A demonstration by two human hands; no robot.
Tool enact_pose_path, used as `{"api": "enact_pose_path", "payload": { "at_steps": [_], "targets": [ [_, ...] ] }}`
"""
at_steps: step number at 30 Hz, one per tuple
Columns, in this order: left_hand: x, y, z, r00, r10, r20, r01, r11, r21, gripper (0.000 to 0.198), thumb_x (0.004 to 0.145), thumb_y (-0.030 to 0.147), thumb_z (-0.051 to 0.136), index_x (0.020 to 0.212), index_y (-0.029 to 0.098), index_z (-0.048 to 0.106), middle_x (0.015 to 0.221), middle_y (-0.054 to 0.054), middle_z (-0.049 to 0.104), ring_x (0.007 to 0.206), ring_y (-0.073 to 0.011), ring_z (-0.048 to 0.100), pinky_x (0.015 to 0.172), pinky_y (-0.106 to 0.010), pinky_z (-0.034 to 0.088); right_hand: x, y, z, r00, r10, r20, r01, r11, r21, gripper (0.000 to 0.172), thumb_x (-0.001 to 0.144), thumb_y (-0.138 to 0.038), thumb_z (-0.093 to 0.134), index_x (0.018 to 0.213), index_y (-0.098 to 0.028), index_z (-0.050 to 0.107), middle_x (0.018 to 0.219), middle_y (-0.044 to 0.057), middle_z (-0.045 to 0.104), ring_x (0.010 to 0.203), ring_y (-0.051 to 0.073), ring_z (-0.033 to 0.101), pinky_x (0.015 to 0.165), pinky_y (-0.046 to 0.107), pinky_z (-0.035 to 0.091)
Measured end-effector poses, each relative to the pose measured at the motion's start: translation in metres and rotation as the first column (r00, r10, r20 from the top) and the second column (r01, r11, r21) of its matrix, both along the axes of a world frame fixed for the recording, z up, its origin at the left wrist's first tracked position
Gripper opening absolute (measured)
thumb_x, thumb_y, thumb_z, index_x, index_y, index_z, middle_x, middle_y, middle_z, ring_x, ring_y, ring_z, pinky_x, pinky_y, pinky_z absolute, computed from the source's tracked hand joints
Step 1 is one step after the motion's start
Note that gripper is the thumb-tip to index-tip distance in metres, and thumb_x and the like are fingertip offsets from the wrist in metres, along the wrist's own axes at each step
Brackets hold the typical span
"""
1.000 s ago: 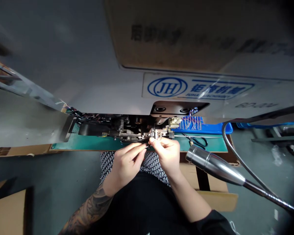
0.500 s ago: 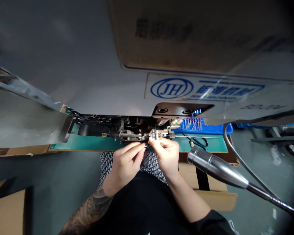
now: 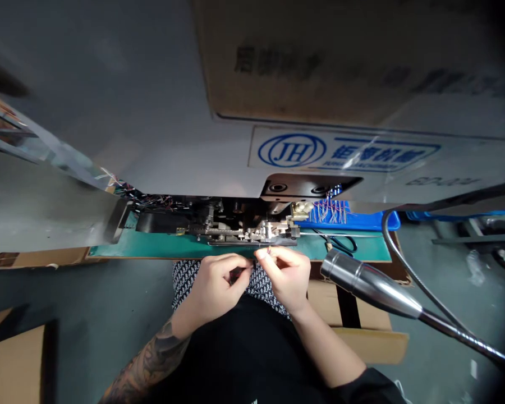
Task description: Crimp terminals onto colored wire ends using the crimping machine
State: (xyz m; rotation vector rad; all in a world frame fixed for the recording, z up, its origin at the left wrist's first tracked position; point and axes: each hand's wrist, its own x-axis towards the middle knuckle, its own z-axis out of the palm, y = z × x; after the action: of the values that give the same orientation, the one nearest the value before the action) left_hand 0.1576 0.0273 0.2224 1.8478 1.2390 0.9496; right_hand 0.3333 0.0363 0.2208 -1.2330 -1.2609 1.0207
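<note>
My left hand (image 3: 219, 283) is closed in a pinch just in front of the bench edge. A small dark piece shows at its fingertips, too small to name. My right hand (image 3: 284, 275) pinches as well, its thumb and forefinger close to the left fingertips. Something thin and tiny sticks up from that pinch, and its kind cannot be made out. Directly beyond both hands is the metal crimping mechanism (image 3: 267, 230) of a machine marked JH (image 3: 292, 150). Both hands are apart from the mechanism.
Bundles of thin wires (image 3: 330, 210) lie in a blue tray (image 3: 366, 220) at the right, near black-handled scissors (image 3: 343, 245). A silver gooseneck lamp (image 3: 362, 280) juts in from the right. More loose wires (image 3: 151, 201) lie left on the green bench top (image 3: 151, 245). Cardboard (image 3: 368, 342) lies below.
Both hands have drawn back from the mechanism toward my body, the right one clearly. The right fingertips, earlier up against the metal parts, are now in front of the bench edge.
</note>
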Motion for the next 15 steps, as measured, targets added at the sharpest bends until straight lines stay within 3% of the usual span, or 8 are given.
{"api": "enact_pose_path", "payload": {
  "at_steps": [4,7,10,13,15],
  "targets": [
    [-0.012,0.0,0.001,0.967,-0.161,0.2,0.216,0.931,-0.295,0.013,0.089,0.013,0.074,0.078,0.017,0.079,0.087,-0.004,0.076,0.059,-0.0087,0.054,0.051,-0.022,0.036,0.016,-0.01,-0.003,0.999,0.034,-0.012,-0.035,0.998,-0.057,0.022,0.098,-0.031,0.074,0.079,-0.023,0.082,0.06,-0.002,0.064,0.053,0.014,0.054,0.052,0.028,0.049],
    [-0.02,0.0,-0.001,0.897,-0.076,0.436,0.284,0.854,-0.435,0.013,0.087,0.019,0.08,0.074,0.016,0.075,0.087,-0.004,0.071,0.069,-0.0117,0.059,0.06,-0.024,0.043,0.028,-0.02,-0.008,0.988,0.064,-0.139,-0.083,0.987,-0.134,0.024,0.104,-0.037,0.067,0.101,-0.023,0.086,0.069,0.001,0.073,0.051,0.014,0.056,0.049,0.027,0.049],
    [-0.021,-0.001,-0.003,0.813,0.057,0.579,0.294,0.819,-0.493,0.012,0.092,0.026,0.081,0.086,0.016,0.079,0.088,-0.005,0.07,0.076,-0.0139,0.061,0.069,-0.025,0.048,0.03,-0.032,-0.01,0.965,0.175,-0.194,-0.208,0.964,-0.168,0.018,0.096,-0.036,0.08,0.11,-0.025,0.085,0.08,0.004,0.08,0.056,0.015,0.06,0.052,0.029,0.051],
    [-0.014,-0.001,-0.006,0.794,0.059,0.605,0.312,0.815,-0.488,0.014,0.096,0.03,0.081,0.092,0.017,0.081,0.089,-0.004,0.071,0.08,-0.0142,0.062,0.074,-0.025,0.051,0.025,-0.04,-0.008,0.941,0.266,-0.21,-0.31,0.927,-0.214,0.017,0.087,-0.032,0.09,0.102,-0.027,0.083,0.07,-0.001,0.072,0.053,0.015,0.056,0.051,0.029,0.048],
    [-0.008,-0.001,-0.009,0.794,0.037,0.606,0.326,0.816,-0.477,0.016,0.096,0.031,0.082,0.091,0.016,0.081,0.092,-0.005,0.073,0.084,-0.0156,0.065,0.079,-0.026,0.055,0.026,-0.04,-0.005,0.931,0.267,-0.249,-0.332,0.902,-0.275,0.014,0.087,-0.033,0.09,0.097,-0.028,0.082,0.072,-0.001,0.073,0.056,0.016,0.062,0.053,0.03,0.051]
  ]
}}
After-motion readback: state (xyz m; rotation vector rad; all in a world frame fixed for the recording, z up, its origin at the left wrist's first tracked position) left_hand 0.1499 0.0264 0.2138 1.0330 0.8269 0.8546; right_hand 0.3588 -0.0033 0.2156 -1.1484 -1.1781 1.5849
